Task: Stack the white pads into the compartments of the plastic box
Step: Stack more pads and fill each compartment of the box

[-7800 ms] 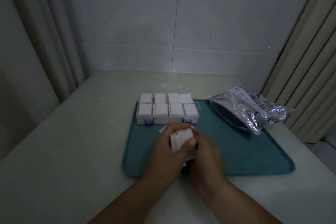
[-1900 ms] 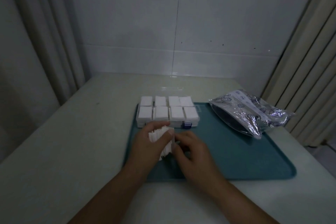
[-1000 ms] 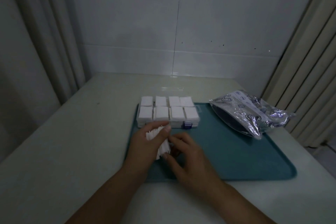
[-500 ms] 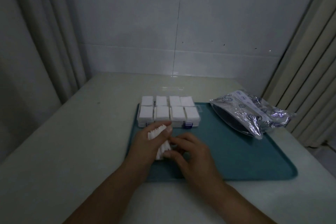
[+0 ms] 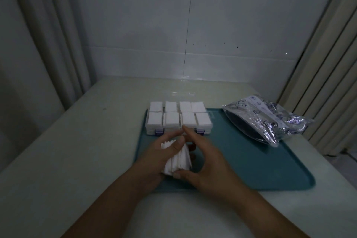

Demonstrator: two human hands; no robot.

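gripping a fanned bundle of white pads in the left hand above the teal tray, pinching its edges with the right hand, just before the filled plastic box.

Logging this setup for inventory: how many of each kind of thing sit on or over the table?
Plastic box: 1
Filled compartments in it: 8
Teal tray: 1
Foil bag: 1
Hand-held bundle of white pads: 1
Total, counting the box once with its compartments: 4
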